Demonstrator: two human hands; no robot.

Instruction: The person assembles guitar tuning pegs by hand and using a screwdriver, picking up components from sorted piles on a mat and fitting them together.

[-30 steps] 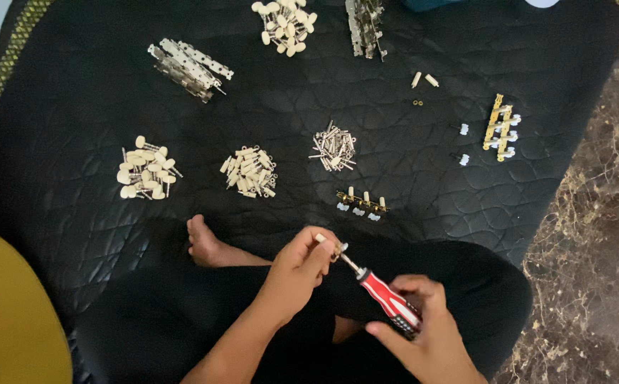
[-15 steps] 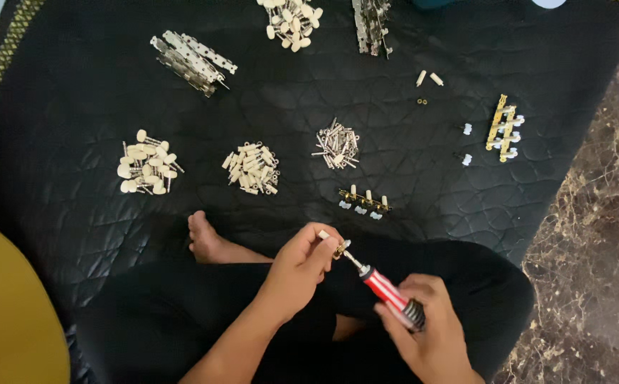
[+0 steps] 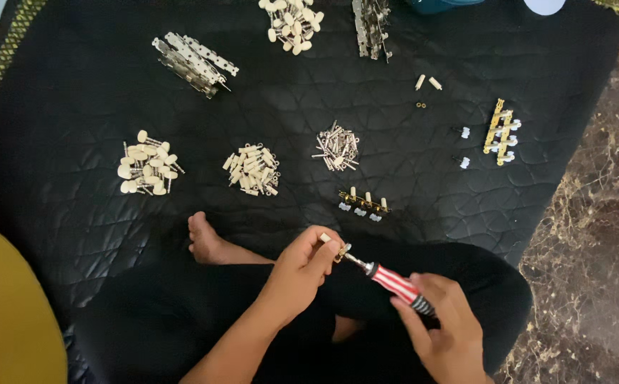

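My left hand (image 3: 301, 272) is closed around a small brass-and-cream part (image 3: 332, 246), pinched between thumb and fingertips above my lap; only its cream tip and a bit of metal show past the fingers. My right hand (image 3: 446, 334) grips the screwdriver (image 3: 393, 280) by its red-and-white striped handle, fingers wrapped round the lower end. The shaft runs up and to the left, and its tip meets the part at my left fingertips. Both hands sit over my crossed legs, near the lower edge of the black quilted mat (image 3: 75, 107). My bare foot (image 3: 206, 242) lies just left of the left hand.

Nearest loose item: an assembled strip with three cream knobs (image 3: 363, 203), just above the hands, apart from them. Further up lie a heap of small metal pins (image 3: 336, 148), a pile of cream pegs (image 3: 252, 169) and a pile of cream-headed knobs (image 3: 146, 171) to the left. A gold assembled strip (image 3: 500, 132) lies well to the right, near the mat's right edge, where marble floor (image 3: 601, 235) begins. Stacks of metal plates (image 3: 194, 62) lie near the far edge.

Bare mat shows between the piles and between my knees and the three-knob strip. A yellow object (image 3: 3, 313) blocks the lower left corner
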